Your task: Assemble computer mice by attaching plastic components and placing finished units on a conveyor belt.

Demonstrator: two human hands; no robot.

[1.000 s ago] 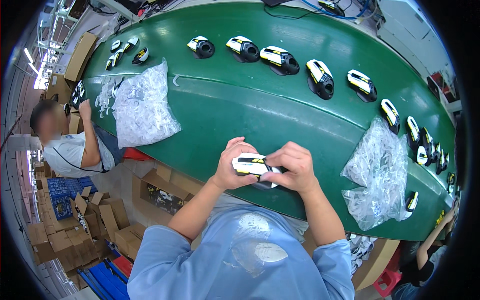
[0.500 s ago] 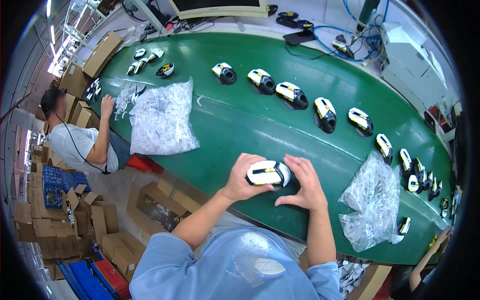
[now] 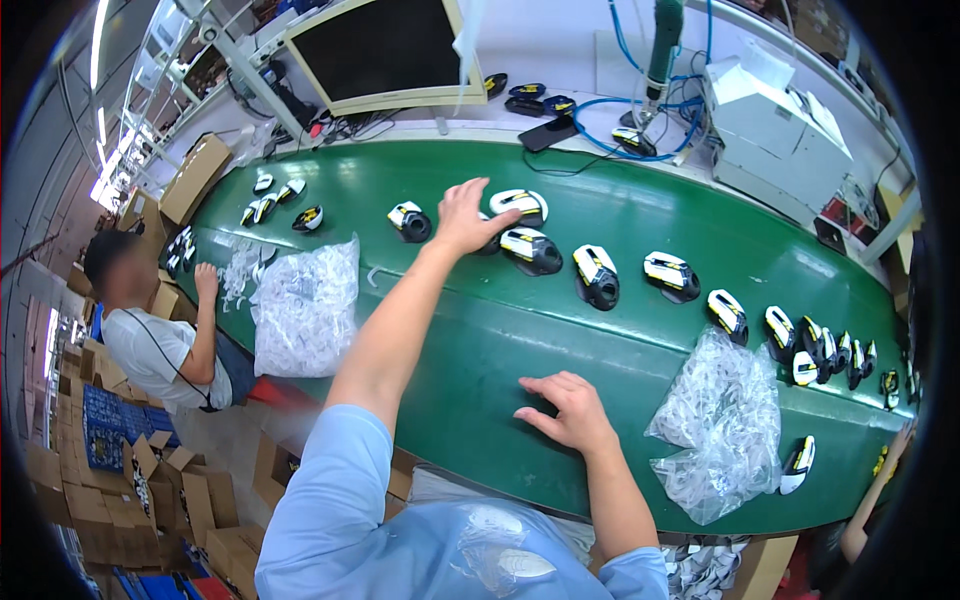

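Fingers of the nearer left hand point(image 3: 465, 222) spread, grip unclear; rightward sits a white-black-yellow oval plastic shell point(image 3: 524, 205), long axis crosswise. Right hand point(image 3: 573, 413) gapes, empty.

- I count two clear plastic bags point(image 3: 715, 425).
- Seven white, black and yellow housings point(image 3: 660, 268) run from the row's left end up to the right bag, one mostly hidden; farther right, they're too crowded for me to count.
- One monitor point(image 3: 375, 55).
- One green power screwdriver point(image 3: 664, 45).
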